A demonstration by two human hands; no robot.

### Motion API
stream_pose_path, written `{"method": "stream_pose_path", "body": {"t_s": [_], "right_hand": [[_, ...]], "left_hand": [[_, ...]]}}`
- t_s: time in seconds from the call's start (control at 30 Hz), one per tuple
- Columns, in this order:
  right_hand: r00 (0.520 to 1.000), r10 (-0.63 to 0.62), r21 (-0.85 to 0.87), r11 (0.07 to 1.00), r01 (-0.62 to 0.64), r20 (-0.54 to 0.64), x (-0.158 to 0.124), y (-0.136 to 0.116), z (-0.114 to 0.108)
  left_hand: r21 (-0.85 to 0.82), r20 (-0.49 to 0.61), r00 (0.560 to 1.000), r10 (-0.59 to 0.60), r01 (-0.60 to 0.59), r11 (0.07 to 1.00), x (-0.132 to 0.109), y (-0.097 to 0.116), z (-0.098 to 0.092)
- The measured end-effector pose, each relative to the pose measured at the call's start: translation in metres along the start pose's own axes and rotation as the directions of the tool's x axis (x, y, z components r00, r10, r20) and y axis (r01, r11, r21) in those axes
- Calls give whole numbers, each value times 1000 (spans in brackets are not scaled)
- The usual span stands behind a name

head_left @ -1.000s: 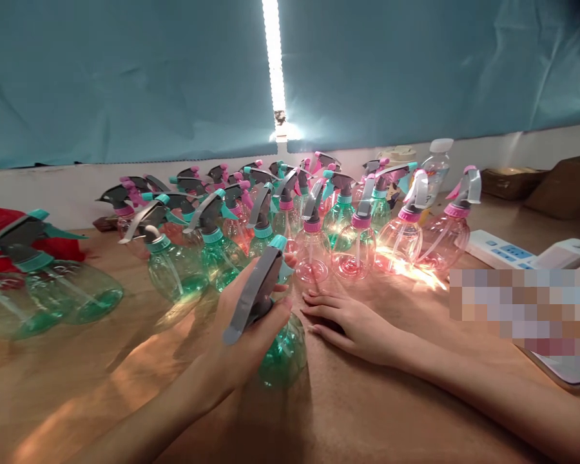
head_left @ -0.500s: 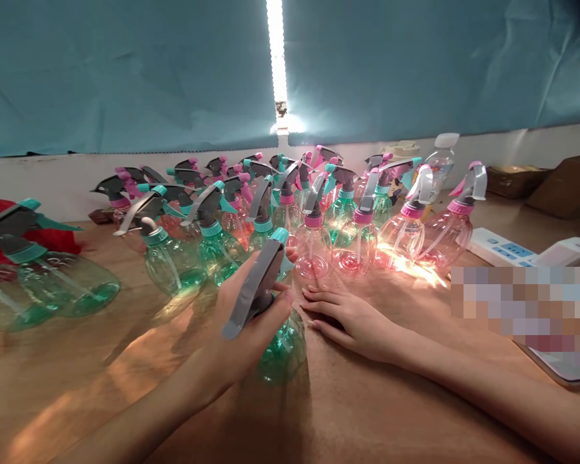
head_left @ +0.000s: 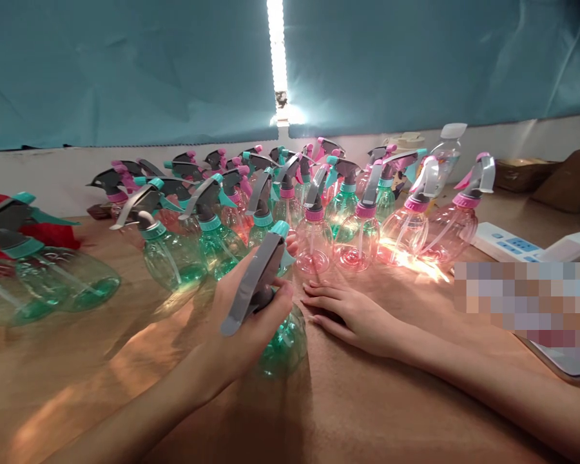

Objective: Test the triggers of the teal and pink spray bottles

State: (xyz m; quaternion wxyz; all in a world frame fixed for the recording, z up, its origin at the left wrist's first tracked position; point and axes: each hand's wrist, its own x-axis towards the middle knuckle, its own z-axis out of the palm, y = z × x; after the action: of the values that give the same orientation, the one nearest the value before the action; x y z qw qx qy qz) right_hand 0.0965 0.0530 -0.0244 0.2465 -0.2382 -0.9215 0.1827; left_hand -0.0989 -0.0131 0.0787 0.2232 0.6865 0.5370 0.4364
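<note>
My left hand (head_left: 244, 316) is wrapped round the neck of a green spray bottle (head_left: 285, 348) with a grey trigger head and teal nozzle. The bottle stands upright on the table, its neck mostly hidden by my fingers. Palm down, my right hand (head_left: 355, 319) lies flat on the tabletop with its fingers stretched out, just right of that bottle and apart from it. Beyond the hands stand pink spray bottles (head_left: 314, 241) and green spray bottles (head_left: 217, 241) in a crowded group.
More green spray bottles (head_left: 72, 280) stand at the left before a red cloth (head_left: 53, 237). At the right are a white power strip (head_left: 500, 241), a clear water bottle (head_left: 447, 154) and brown boxes (head_left: 570, 187). A light tube (head_left: 277, 51) hangs before the blue-green sheet (head_left: 125, 71).
The view has shifted slightly. My left hand keeps its hold on the green spray bottle, and my right hand stays flat on the table.
</note>
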Motion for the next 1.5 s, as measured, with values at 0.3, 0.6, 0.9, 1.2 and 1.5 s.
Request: {"method": "stream_pose_path", "body": {"t_s": [0.3,0.6,0.9,1.2,1.5], "right_hand": [[1000,-9,-14,1000,9,0,1,-1,-1],[1000,-10,-2,1000,10,-11,1,-2,-1],[1000,-18,-15,1000,18,-4,1,-1,-1],[999,-19,-10,1000,19,-26,0,-1,0],[1000,-16,9,1000,16,-17,0,0,0]], "left_hand": [[-25,-13,1000,17,-17,1000,-1,4,2],[-20,6,1000,-21,21,1000,-1,2,0],[-58,62,994,-92,95,994,1,5,-7],[-110,60,996,-67,73,991,3,2,-6],[-67,-6,999,-52,52,996,3,6,0]]}}
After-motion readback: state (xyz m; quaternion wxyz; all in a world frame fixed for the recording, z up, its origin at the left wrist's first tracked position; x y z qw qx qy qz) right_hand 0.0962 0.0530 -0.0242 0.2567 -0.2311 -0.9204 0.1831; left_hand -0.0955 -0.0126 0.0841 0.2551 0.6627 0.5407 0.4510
